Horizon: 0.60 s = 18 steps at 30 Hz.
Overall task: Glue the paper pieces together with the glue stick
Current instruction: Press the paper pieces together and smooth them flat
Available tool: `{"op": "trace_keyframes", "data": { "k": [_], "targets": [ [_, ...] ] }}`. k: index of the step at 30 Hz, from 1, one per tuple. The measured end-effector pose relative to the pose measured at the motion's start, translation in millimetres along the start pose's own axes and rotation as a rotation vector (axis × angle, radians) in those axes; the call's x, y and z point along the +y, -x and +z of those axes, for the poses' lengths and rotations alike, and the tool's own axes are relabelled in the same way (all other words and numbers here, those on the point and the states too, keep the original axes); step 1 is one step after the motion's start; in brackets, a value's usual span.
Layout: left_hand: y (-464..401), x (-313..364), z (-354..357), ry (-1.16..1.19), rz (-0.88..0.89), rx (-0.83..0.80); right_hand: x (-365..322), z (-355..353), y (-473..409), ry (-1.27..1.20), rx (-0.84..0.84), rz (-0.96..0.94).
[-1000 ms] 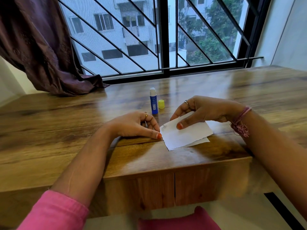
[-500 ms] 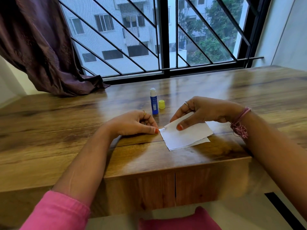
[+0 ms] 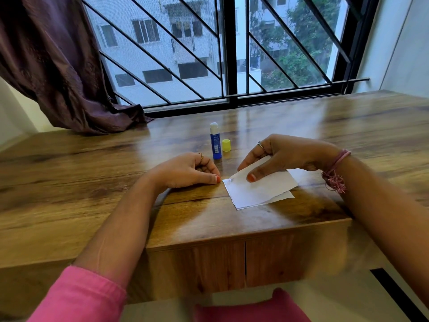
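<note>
Resting at the left on the wooden surface (image 3: 69,182), the left hand (image 3: 185,171) lies with its fingers loosely curled and holds nothing, its thumb tip just beside the near-left corner of the lower white paper piece (image 3: 246,201). Behind it stands the uncapped blue glue stick (image 3: 215,141), upright, with its small yellow cap (image 3: 226,145) just beside it. Further right, the right hand (image 3: 285,156) pinches the upper white paper piece (image 3: 269,180) between thumb and fingers, lifting its far-left edge while the rest lies over the lower sheet. The step looks like laying the top sheet down onto the lower one. To do it well, the edges should be lined up first, then the sheet lowered from one side and smoothed outward, with the left hand steadying the lower sheet.
</note>
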State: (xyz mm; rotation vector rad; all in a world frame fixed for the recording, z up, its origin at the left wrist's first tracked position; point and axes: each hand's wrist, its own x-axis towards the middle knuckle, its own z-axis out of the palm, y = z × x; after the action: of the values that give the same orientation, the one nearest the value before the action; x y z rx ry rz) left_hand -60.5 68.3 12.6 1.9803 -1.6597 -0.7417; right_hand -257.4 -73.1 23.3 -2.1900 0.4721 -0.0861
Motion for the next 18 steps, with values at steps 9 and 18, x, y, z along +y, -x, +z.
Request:
{"op": "trace_keyframes", "data": {
  "k": [9, 18],
  "targets": [
    [0.2, 0.4, 0.1, -0.010, 0.021, 0.014, 1.1, 0.0, -0.7, 0.012, 0.012, 0.001],
    [0.2, 1.7, 0.2, -0.007, 0.029, 0.011, 0.8, 0.6, -2.1, 0.032, 0.019, -0.005]
  ]
}}
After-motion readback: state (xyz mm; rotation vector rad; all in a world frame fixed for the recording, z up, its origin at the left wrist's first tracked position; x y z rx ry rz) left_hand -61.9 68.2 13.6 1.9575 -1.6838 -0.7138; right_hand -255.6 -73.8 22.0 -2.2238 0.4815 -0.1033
